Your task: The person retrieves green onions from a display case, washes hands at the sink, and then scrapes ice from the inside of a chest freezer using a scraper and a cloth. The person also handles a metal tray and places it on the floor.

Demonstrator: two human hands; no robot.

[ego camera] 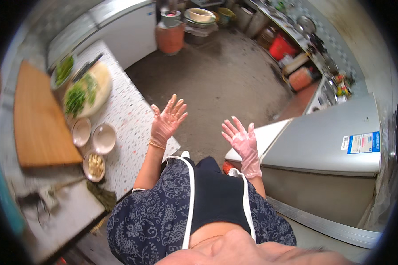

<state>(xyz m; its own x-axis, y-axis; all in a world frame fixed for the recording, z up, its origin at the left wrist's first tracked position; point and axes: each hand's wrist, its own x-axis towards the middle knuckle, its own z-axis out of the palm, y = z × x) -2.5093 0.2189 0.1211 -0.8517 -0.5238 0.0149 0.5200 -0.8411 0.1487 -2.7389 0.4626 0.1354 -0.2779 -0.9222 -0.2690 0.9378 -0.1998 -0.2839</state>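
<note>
My left hand is raised palm up with its fingers spread, in a clear thin glove, near the edge of a speckled table. Likewise gloved, my right hand is held up with fingers apart, beside a silver refrigerator. Neither holds anything. On the table, a round cutting board bears chopped greens and a dark-handled knife. Two light bowls, one nearer the middle and one at its left, stand below the board. A third bowl holds pale, chunky pieces, perhaps garlic.
A wooden board lies left of the bowls, and a container of green vegetables stands behind. Across the floor are an orange gas cylinder, stacked basins and a white chest freezer. A cluttered counter runs along the right wall.
</note>
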